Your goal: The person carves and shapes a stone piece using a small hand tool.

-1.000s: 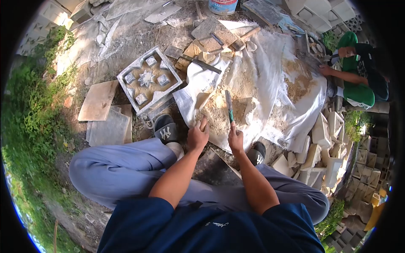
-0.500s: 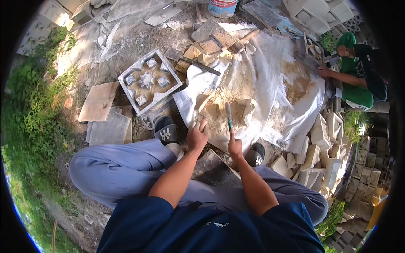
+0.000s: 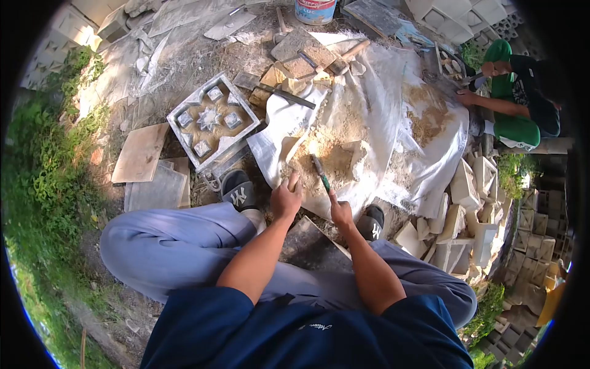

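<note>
My right hand (image 3: pixel 342 212) is closed round the green handle of a narrow metal-bladed tool (image 3: pixel 320 170). Its blade points up and left, its tip in or against crumbly tan material (image 3: pixel 330 146). Just left of it, my left hand (image 3: pixel 286 200) is closed beside a pale, dusty block edge (image 3: pixel 290 147); what its fingers hold is hard to make out. Under both lies a white sheet (image 3: pixel 265 144) strewn with tan powder. To the upper left sits a square frame mould (image 3: pixel 174 117) with a star-shaped piece and several small blocks in it.
Wooden boards (image 3: pixel 140 151) lie left of the mould. A hammer (image 3: pixel 350 56) and a dark metal bar (image 3: pixel 286 95) rest beyond the sheet, near a paint bucket (image 3: pixel 315 10). Pale blocks (image 3: pixel 464 184) are piled on the right. A co-worker in green trousers (image 3: pixel 518 128) sits at the upper right.
The tool in my right hand has swung from nearly upright to a leftward tilt, its tip moving left over the tan material. My left hand stays nearly in place.
</note>
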Tool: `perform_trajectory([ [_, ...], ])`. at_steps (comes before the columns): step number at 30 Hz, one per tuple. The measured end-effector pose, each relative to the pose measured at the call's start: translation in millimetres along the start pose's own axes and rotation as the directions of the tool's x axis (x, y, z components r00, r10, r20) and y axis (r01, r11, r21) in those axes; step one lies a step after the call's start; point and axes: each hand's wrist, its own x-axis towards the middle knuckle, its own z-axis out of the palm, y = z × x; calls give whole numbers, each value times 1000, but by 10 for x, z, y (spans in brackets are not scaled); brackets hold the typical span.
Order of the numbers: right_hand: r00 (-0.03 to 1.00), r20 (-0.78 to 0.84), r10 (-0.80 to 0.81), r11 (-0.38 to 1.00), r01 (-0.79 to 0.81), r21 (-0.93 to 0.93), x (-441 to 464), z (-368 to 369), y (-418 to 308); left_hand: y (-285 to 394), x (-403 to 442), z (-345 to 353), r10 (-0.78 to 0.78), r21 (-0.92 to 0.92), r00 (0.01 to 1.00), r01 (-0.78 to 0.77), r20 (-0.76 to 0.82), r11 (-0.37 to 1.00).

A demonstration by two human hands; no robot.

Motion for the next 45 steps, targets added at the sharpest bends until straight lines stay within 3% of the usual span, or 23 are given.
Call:
perform_trajectory([
  [2,999,41,-33,996,30,85,32,-23,-29,6,-28,-37,-21,7,999,21,34,1000],
  [4,989,133,-68,937,18,350,134,80,93,36,-23,-48,-19,-3,1000,19,20,1000],
  [7,980,80,-184,906,138,400,146,168,254,51,-34,-73,-51,-24,999,51,17,998],
  [8,979,74,-188,904,143,404,154,179,268,34,-16,-50,-43,-26,999,44,15,999],
  [10,996,58,65,992,-70,105,93,161,213,5,-10,-26,23,-14,999,-23,-25,1000],
  [12,997,24,73,991,-75,115,112,133,172,7,7,-34,14,-7,1000,-14,24,1000],
  [15,996,88,-16,872,-29,489,121,128,188,18,-35,-58,-15,7,1000,15,5,1000],
  [18,998,18,-55,763,30,646,84,52,136,3,-53,-54,-29,7,999,29,18,1000],
  [19,998,16,-55,764,32,645,64,16,110,-14,-43,-43,-27,3,999,27,26,1000],
  [22,921,235,311,747,-390,539,-28,-167,-28,-44,-13,6,-15,-9,999,15,33,1000],
  [23,913,223,341,733,-407,545,-60,-203,-86,-53,8,22,-24,-14,999,24,27,1000],
  [24,915,221,338,732,-404,549,-10,-187,-72,-27,25,11,-18,-14,1000,18,26,1000],
  [26,980,80,181,828,-195,526,70,-131,-5,-37,-7,-2,19,-19,1000,-19,2,1000],
  [27,979,87,184,829,-202,522,88,-111,28,-34,-18,-13,12,-16,1000,-11,3,1000],
  [29,1000,-7,-9,785,11,619,105,-73,103,-13,-19,-31,2,6,1000,-2,15,1000],
  [32,996,-81,27,871,16,491,224,69,364,5,-21,-22,-40,-34,999,40,22,999],
  [33,962,93,256,825,-268,497,136,-9,228,-48,-5,27,17,-20,1000,-17,-17,1000],
  [37,988,2,155,865,-137,482,140,-119,29,-3,-17,-48,12,-41,1000,-12,9,999],
  [40,999,-6,-50,775,43,631,182,-134,41,48,-36,-78,-77,18,996,76,42,997],
  [42,996,15,-85,751,55,658,191,-106,120,34,-50,-82,-81,-12,996,82,47,997],
  [44,993,-116,22,945,17,326,295,35,305,-16,-12,-42,-27,-31,999,28,31,999],
  [45,966,73,247,913,-257,316,215,-58,163,-22,-11,-36,-13,-40,1000,13,23,999],
])
